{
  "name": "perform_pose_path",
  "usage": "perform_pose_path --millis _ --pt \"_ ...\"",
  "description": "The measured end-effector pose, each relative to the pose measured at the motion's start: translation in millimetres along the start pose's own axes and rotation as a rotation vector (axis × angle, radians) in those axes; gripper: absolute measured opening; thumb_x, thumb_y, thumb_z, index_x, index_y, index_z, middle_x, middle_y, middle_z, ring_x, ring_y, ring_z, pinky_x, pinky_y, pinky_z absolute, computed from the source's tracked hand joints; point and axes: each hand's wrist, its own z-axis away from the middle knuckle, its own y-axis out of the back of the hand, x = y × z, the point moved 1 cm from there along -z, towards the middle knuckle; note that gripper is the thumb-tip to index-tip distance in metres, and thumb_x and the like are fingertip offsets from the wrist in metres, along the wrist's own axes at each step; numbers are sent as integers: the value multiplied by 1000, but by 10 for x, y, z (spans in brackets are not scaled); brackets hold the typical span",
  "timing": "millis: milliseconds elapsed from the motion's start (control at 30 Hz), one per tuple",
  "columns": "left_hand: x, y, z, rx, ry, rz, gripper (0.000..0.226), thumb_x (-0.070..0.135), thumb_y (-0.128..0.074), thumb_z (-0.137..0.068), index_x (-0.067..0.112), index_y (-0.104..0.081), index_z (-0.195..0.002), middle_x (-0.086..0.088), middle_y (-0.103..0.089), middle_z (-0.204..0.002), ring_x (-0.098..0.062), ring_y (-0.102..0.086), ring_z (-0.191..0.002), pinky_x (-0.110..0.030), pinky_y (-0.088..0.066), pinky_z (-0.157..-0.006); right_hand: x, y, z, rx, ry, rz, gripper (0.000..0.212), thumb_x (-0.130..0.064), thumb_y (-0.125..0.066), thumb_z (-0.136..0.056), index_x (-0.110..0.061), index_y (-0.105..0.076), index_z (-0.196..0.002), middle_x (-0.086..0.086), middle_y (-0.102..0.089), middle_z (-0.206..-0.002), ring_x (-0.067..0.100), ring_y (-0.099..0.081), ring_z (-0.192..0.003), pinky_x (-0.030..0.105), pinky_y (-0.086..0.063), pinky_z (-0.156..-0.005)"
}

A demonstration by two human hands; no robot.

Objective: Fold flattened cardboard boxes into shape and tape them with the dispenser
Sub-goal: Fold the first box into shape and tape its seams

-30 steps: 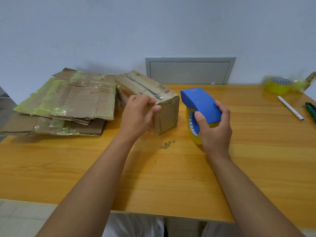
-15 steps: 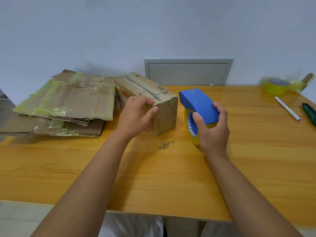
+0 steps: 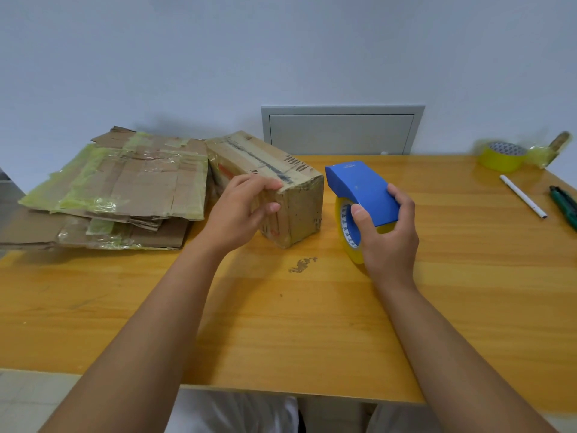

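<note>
At the left of the frame a stack of flattened boxes [image 3: 115, 189], patched with yellowish tape, lies on the table [image 3: 312, 323] exactly where it lay a second ago. Just right of it stands the folded box [image 3: 268, 185], set at an angle, its top seam running away toward the upper left.

The left hand [image 3: 242, 210] has slid a little along the box's near top edge: the fingers now curl over that edge and the thumb presses the side face, so it grips the box rather than merely covering it. The box itself has barely shifted.

To the right, the right hand [image 3: 385, 235] is wrapped around the blue tape dispenser [image 3: 363, 190], thumb on the near side and fingers over the far side, with the yellow roll resting on or just above the table; contact is hard to judge from this angle. The dispenser sits just beside the box, as before, not yet on it.

Judging from this, the box is being steadied and taping is about to start.

At the far right lie a spare tape roll [image 3: 501, 157], a white pen [image 3: 523, 196] and a green tool [image 3: 565, 207].
</note>
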Motion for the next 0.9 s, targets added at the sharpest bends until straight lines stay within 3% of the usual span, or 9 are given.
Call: perform_pose_path --millis 133,200,300,433,567,667,900 --pt "95 -28 -50 75 -16 -87 24 17 -72 -89 18 -66 -112 15 -55 -109 0 -39 -110 -23 -34 -87 6 3 -3 1 -4 -2 63 -50 -70 -82 -29 -47 -136 -15 -50 -127 8 -52 -115 43 -51 -96" --pt "107 -30 -80 39 -22 -87 23 18 -71 -90 18 -65 -112 16 -55 -110 0 -40 -110 -25 -35 -88 7 11 -1 -4 -6 -6 61 -45 -72 -84 -28 -46 -137 -15 -49 -127 7 -52 -114 43 -52 -95" --pt "29 -4 -55 -26 -27 -22 29 23 -67 -93 20 -65 -122 17 -57 -119 1 -39 -117 -18 -33 -95 15 13 -1 -5 10 3 61 -42 -73 -86 -26 -46 -139 -14 -48 -128 6 -50 -114 42 -53 -94" --pt "51 -22 -8 97 24 85 20 18 -68 -93 20 -70 -112 15 -65 -113 1 -47 -111 -10 -35 -89 18 2 0 -5 9 7 61 -43 -72 -86 -27 -46 -138 -15 -48 -127 5 -50 -113 42 -52 -94" --pt "128 -56 -66 75 52 83 15 14 -66 -93 17 -69 -108 7 -67 -111 -9 -50 -109 -26 -42 -90 15 19 -6 -4 12 2 62 -44 -72 -86 -25 -46 -139 -13 -49 -129 6 -50 -115 38 -52 -95" --pt "110 -48 -64 0 42 68 16 23 -62 -96 19 -64 -111 5 -64 -114 -11 -48 -113 -35 -44 -93 17 11 -10 -5 12 1 63 -47 -70 -84 -26 -46 -138 -13 -49 -128 6 -51 -115 37 -53 -94" --pt "238 -160 -14 102 137 8 32 48 -60 -88 21 -60 -105 12 -56 -107 -10 -43 -110 -33 -45 -84 18 7 -10 5 13 -2 64 -51 -69 -81 -27 -48 -137 -15 -50 -127 7 -52 -117 41 -52 -96"
